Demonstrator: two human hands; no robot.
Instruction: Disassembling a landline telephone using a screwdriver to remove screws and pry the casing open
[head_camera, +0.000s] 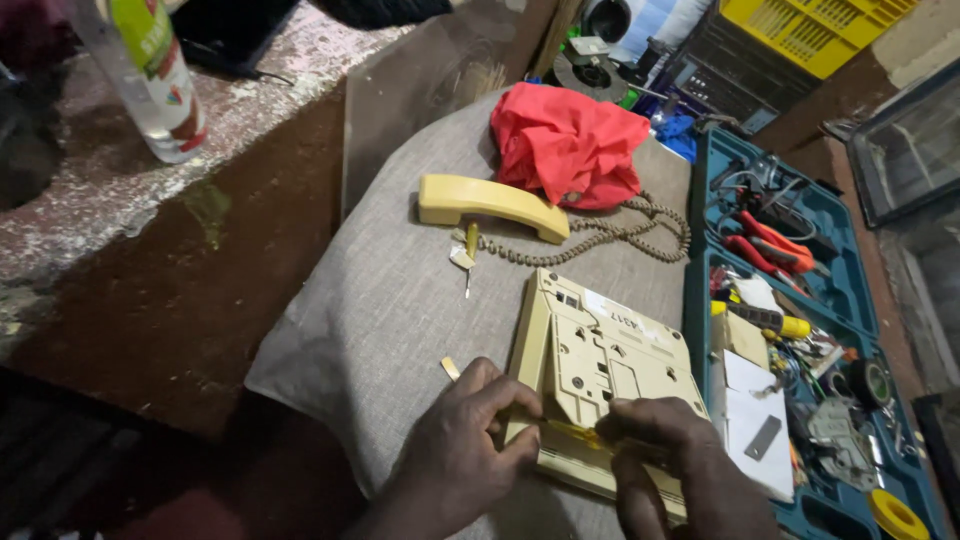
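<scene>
A cream telephone base lies upside down on a grey cloth. My left hand grips its near left edge. My right hand holds a yellow-handled screwdriver against the base's near edge. The yellow handset lies farther back, its coiled cord trailing to the right. A small yellow screwdriver rests between handset and base.
A red cloth sits behind the handset. An open teal toolbox with pliers and several small parts stands at the right. A clear plastic bottle stands at far left on a ledge. A yellow crate is at the back.
</scene>
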